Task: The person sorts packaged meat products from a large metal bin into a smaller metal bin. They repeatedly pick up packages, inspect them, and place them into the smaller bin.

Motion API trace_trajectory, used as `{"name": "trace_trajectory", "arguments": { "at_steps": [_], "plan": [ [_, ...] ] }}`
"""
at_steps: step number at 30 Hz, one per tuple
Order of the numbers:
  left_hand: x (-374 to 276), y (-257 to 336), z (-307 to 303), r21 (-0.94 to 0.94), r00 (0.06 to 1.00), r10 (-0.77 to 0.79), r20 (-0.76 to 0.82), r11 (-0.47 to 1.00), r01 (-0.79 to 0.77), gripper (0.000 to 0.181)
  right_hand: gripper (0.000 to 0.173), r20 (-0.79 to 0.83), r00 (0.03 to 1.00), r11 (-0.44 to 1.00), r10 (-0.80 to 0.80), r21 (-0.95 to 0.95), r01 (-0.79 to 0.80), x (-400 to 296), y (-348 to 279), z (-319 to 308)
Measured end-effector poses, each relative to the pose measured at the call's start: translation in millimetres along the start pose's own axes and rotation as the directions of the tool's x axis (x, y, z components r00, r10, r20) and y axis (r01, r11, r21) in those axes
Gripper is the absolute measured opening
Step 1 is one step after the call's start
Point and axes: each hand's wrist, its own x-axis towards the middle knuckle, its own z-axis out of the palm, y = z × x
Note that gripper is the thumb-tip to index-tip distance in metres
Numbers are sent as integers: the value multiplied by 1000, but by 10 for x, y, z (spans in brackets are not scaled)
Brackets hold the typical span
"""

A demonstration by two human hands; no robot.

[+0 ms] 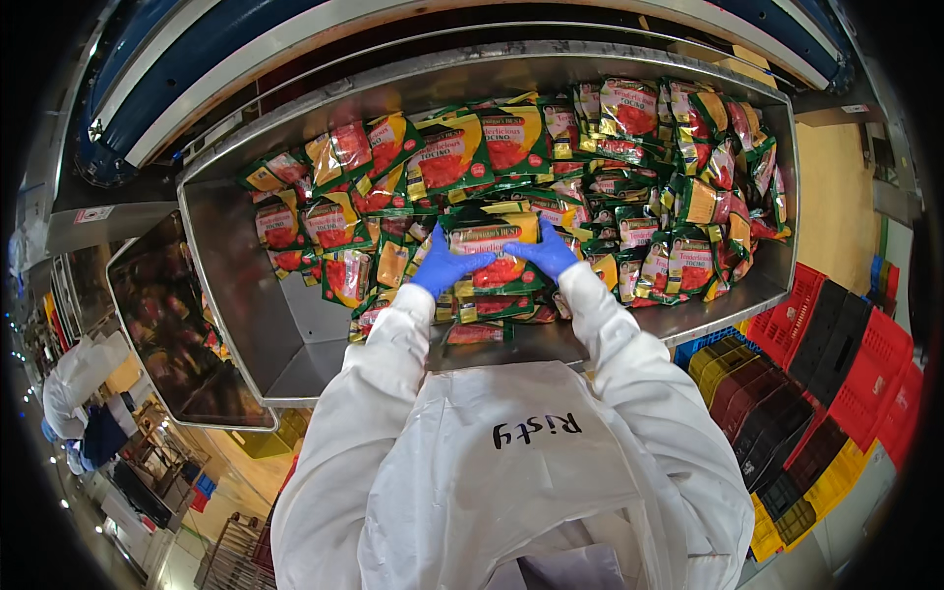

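A stack of printed plastic tocino pouches (pixel 490 276) sits near the front of a stainless-steel bin (pixel 287 358). My left hand (pixel 453 262), in a blue glove, grips the stack's left side with the thumb across the top pouch. From the right side, my right hand (pixel 546 251), gloved the same way, grips it too, its thumb almost meeting the other. Both sets of fingers are partly hidden behind the pouches. Loose pouches (pixel 450 158) lie beyond my hands, and upright, tightly packed pouches (pixel 627 184) fill the right part of the bin.
Stacked plastic crates (pixel 818 346) in red, black and yellow stand to the right. A second metal container (pixel 166 324) adjoins the bin's left end. Blue machinery with pale bands (pixel 214 77) runs behind. A person in white (pixel 81 383) is at the far left.
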Motion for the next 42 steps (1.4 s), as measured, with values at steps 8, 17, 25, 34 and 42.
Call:
{"name": "trace_trajectory", "arguments": {
  "at_steps": [8,17,25,34,42],
  "plan": [
    [121,-77,206,160,981,103,-163,984,-77,114,116,-68,983,972,171,-148,-180,-154,-494,53],
    [-127,301,479,66,990,108,-91,993,-102,100,81,128,954,862,270,410,-299,-13,235,-297],
    [-1395,1791,-588,-163,713,653,256,756,-634,101,100,255,831,868,-494,200,454,-1090,-1536,126],
    [-1836,913,-1395,-437,993,95,63,898,-58,50,60,491,867,995,-90,15,95,-970,-1396,1501],
    [-2435,960,-2340,-450,946,294,-134,832,-323,33,38,484,842,969,-238,175,173,-1224,-1895,2796]
  ]
}}
